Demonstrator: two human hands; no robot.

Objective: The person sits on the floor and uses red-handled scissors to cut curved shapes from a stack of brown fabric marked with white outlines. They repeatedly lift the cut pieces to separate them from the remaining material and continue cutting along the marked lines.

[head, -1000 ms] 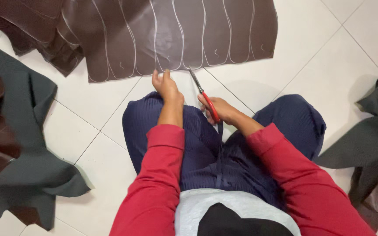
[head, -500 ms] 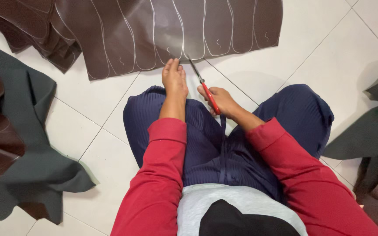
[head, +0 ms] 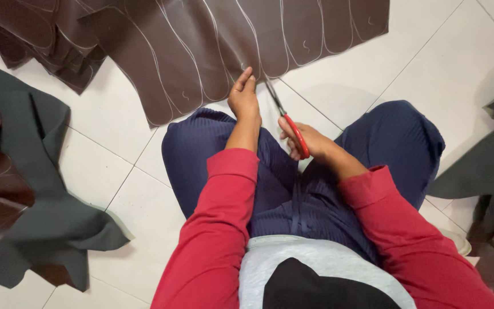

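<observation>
A large dark brown leather sheet [head: 212,51] marked with curved white lines lies on the white tiled floor in front of my knees. My left hand [head: 243,96] grips the sheet's near edge. My right hand [head: 307,140] holds red-handled scissors [head: 284,117], whose blades point up into the sheet's edge just right of my left fingers. Both arms wear red sleeves, and my legs in dark blue trousers are folded beneath them.
A pile of dark grey and brown leather pieces [head: 24,189] lies at the left. More brown cut pieces [head: 24,34] are stacked at the top left. Dark grey scraps [head: 493,166] lie at the right edge. White floor tiles [head: 407,74] surround me.
The brown sheet has come nearer to my knees and shifted right in view. My left hand stays on its edge, and the scissors have reached the sheet's edge.
</observation>
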